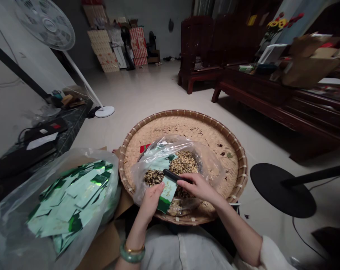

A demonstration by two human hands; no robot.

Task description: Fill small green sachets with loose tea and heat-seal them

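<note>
My left hand (152,200) pinches the side of a pale green packet (167,191) with a dark green lower end and gold print. In my right hand (199,186) is a slim black handheld tool (172,175), shaped like a bag sealer, lying across the packet's top edge. Both are above an open clear plastic bag (170,144) holding a loose mix of dark and tan dried bits (185,163). More pale green packets (158,164) lie in that bag's left part. The bag rests in a round woven bamboo tray (214,131).
At the left, a large clear bag (6,228) holds many green packets (71,200) beside cardboard (104,243). A white fan (104,111) stands beyond it. The black round base (282,191) of a stand is right of the tray. Dark wooden furniture (259,93) is farther right.
</note>
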